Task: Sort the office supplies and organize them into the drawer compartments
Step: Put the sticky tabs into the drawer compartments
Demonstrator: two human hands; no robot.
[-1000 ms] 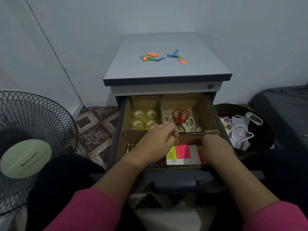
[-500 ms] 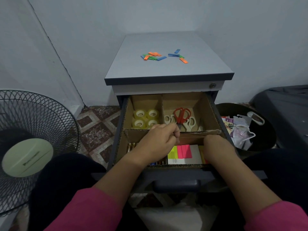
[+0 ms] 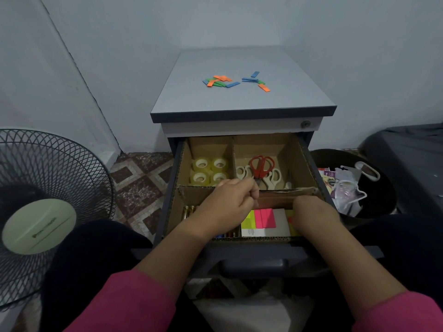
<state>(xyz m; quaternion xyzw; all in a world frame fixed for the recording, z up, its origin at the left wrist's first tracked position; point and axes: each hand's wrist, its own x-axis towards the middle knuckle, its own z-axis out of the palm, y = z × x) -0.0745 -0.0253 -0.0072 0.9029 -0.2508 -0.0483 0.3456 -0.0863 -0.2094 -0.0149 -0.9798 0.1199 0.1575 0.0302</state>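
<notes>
The drawer (image 3: 171,188) is open, with a cardboard divider (image 3: 282,190) splitting it into compartments. Tape rolls (image 3: 209,171) fill the back left. Red scissors (image 3: 261,165) lie on white scissors (image 3: 274,177) in the back right. Batteries (image 3: 189,210) show in the front left and sticky notes (image 3: 263,220) in the front right. My left hand (image 3: 227,204) is closed, pinching at the divider's top edge beside the red scissors' tip. My right hand (image 3: 311,212) reaches down into the front right compartment, fingers hidden. Coloured strips (image 3: 221,81) lie on the cabinet top (image 3: 239,101).
A standing fan (image 3: 48,212) is close on the left over the tiled floor (image 3: 141,185). A dark bin (image 3: 383,192) with bags and packets stands right of the cabinet. My dark-clad knees flank the drawer front and its handle (image 3: 254,268).
Both hands have stayed where they were; only the camera view has shifted slightly.
</notes>
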